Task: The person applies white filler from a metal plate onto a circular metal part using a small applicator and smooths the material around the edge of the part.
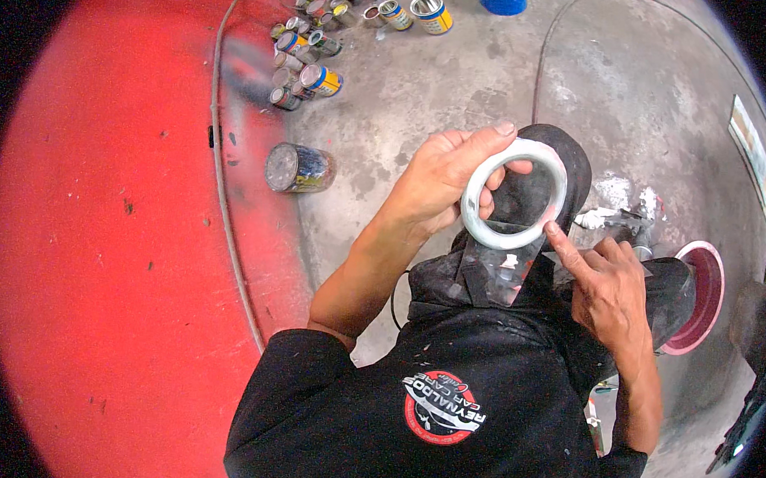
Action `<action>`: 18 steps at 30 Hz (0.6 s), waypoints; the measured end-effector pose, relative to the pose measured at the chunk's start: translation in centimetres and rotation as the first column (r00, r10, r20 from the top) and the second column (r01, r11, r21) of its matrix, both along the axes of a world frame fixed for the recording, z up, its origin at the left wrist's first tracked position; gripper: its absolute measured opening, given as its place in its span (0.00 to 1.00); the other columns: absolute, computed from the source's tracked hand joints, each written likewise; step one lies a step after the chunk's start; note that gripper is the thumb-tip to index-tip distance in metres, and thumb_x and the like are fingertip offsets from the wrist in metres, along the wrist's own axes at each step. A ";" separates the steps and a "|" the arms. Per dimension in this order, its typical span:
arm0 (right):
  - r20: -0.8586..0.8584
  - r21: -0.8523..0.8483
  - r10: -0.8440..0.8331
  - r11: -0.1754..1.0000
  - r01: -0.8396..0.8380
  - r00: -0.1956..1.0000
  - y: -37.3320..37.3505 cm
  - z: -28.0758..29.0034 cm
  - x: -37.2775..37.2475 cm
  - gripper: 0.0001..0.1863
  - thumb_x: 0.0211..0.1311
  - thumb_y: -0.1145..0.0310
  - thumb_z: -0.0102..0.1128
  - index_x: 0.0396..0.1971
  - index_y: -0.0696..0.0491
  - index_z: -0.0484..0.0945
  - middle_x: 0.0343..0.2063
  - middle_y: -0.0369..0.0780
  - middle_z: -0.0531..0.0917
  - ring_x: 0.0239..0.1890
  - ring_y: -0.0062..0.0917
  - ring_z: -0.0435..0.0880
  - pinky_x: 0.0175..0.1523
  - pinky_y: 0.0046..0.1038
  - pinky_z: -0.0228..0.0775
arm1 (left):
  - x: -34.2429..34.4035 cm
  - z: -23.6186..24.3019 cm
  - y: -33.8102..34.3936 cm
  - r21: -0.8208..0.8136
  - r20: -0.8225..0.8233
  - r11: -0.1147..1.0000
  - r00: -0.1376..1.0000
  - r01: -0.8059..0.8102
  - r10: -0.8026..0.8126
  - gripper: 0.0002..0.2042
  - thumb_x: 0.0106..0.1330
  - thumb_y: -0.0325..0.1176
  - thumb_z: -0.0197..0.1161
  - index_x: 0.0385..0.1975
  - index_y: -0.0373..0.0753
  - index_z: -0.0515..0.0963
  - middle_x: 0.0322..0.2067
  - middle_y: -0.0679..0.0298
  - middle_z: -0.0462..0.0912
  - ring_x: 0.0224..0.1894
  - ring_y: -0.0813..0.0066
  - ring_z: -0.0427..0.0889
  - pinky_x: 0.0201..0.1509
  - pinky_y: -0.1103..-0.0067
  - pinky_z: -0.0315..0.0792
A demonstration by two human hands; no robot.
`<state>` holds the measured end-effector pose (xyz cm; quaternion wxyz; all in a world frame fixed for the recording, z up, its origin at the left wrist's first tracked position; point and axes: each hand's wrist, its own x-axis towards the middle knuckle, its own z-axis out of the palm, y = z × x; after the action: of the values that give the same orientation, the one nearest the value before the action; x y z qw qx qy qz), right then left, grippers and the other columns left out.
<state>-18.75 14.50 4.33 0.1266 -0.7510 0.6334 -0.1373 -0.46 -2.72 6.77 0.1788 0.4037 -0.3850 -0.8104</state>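
My left hand (pixel 450 178) is closed on a smooth white ring (pixel 559 183), thumb over its upper left rim and fingers curled through the hole. The ring is streaked with grey and pale pink. My right hand (pixel 612 283) is just right of it, index finger stretched out with its tip at the ring's lower right edge. The other fingers of that hand are loosely bent, with nothing seen in them. Below the ring, a dark, shiny flat piece (pixel 501 274) with white and red spots lies on my black-clad leg.
A lidded, paint-stained can (pixel 300 169) stands to the left, and several paint cans (pixel 321 80) cluster farther off. A blue container (pixel 502 0) is at the far edge. A pink round tub (pixel 710 296) lies at right. A hose (pixel 222 146) runs along the red surface (pixel 118 227).
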 end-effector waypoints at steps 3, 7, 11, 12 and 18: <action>0.000 0.031 0.020 0.999 -0.020 1.000 0.2 0.1 0.2 0.42 0.43 0.76 0.58 0.64 0.33 0.65 0.19 0.31 0.78 0.27 0.28 0.70 0.36 0.30 0.62 | 0.1 0.0 -0.1 -0.011 0.004 1.000 1.000 -0.008 0.008 0.20 0.65 0.46 0.59 0.29 0.30 0.80 0.13 0.71 0.71 0.09 0.83 0.69 0.11 0.86 0.66; 0.016 -0.012 0.016 1.000 -0.016 1.000 0.5 0.2 0.3 0.42 0.43 0.76 0.57 0.64 0.34 0.65 0.19 0.31 0.78 0.26 0.28 0.69 0.36 0.29 0.62 | 0.1 -0.1 0.0 -0.031 -0.004 0.999 1.000 -0.026 0.026 0.20 0.65 0.46 0.59 0.29 0.30 0.80 0.13 0.70 0.71 0.09 0.83 0.69 0.11 0.85 0.66; -0.012 -0.004 -0.037 0.999 0.037 0.999 0.1 0.9 0.2 0.41 0.44 0.76 0.56 0.64 0.34 0.65 0.18 0.31 0.77 0.26 0.28 0.69 0.35 0.29 0.61 | 0.1 0.0 0.1 -0.042 -0.007 0.999 1.000 -0.024 0.023 0.20 0.66 0.46 0.59 0.29 0.30 0.80 0.13 0.70 0.71 0.09 0.83 0.69 0.11 0.85 0.66; -0.004 -0.013 -0.037 0.999 0.037 0.999 0.1 0.8 0.2 0.41 0.44 0.76 0.56 0.64 0.34 0.65 0.18 0.30 0.77 0.26 0.28 0.69 0.35 0.29 0.61 | 0.1 -0.1 0.1 -0.045 -0.008 0.999 1.000 -0.021 0.021 0.20 0.66 0.46 0.59 0.29 0.30 0.80 0.13 0.70 0.71 0.09 0.83 0.69 0.11 0.85 0.66; 0.013 -0.031 0.007 1.000 -0.007 1.000 0.1 0.2 0.3 0.42 0.41 0.77 0.57 0.64 0.36 0.65 0.18 0.32 0.76 0.26 0.29 0.70 0.36 0.30 0.62 | 0.0 0.1 0.2 -0.050 -0.004 0.999 1.000 -0.013 0.013 0.20 0.66 0.46 0.59 0.30 0.30 0.80 0.13 0.70 0.70 0.10 0.84 0.69 0.12 0.86 0.66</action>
<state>-18.43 14.65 4.57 0.1198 -0.7542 0.6277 -0.1515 -0.49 -2.52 6.86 0.1948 0.4004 -0.4021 -0.8000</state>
